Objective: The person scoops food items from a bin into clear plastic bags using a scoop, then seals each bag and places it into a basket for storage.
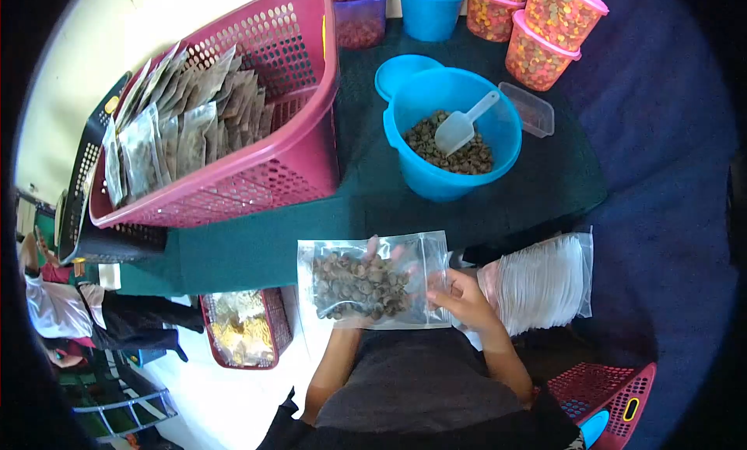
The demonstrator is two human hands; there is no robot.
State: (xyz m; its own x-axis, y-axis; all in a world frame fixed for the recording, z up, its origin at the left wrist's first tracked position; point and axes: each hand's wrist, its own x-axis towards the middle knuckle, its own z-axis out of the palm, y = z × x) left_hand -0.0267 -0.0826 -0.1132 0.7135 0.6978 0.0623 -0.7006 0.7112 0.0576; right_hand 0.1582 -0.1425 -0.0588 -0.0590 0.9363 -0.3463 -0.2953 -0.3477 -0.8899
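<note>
A clear zip bag (362, 286) with small brown discs inside lies across both hands in front of the body. My right hand (461, 298) pinches the bag near its zip end, at the right. Beneath the bag is my left hand (366, 267), seen only in part through the plastic, with fingertips showing near the top edge. Beyond the bag stands a blue tub (405, 166) holding similar brown pieces (467, 158) and a translucent scoop (459, 127). To the right of my right hand is a stack of empty clear bags (545, 283).
A pink basket (257, 181) of filled bags stands at the left on the green cloth. Behind are a blue lid (405, 70), a small clear tray (531, 111) and pink-lidded tubs (529, 57). A person (85, 310) is at far left. Another basket (622, 395) is lower right.
</note>
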